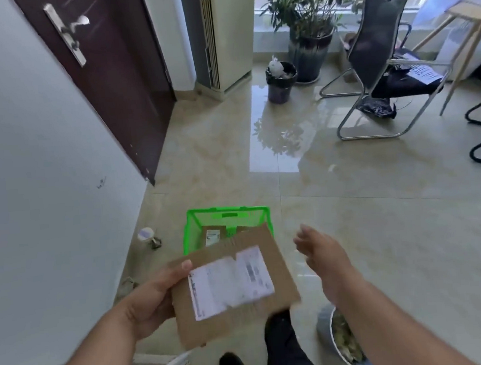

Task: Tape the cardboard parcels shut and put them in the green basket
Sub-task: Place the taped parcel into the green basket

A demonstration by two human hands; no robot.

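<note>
A flat cardboard parcel (233, 286) is gripped at its edge by the left hand (148, 302) above the green basket (192, 229); the right hand (322, 253) is held spread and empty. Lowering into the basket seems due next.

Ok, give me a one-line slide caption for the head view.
Left hand holds a labelled cardboard parcel above the green basket; right hand open beside it.

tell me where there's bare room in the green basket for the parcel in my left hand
The green basket is bare along its left wall. A smaller parcel crowds its middle and right. The parcel in the left hand hides the near part.
</note>
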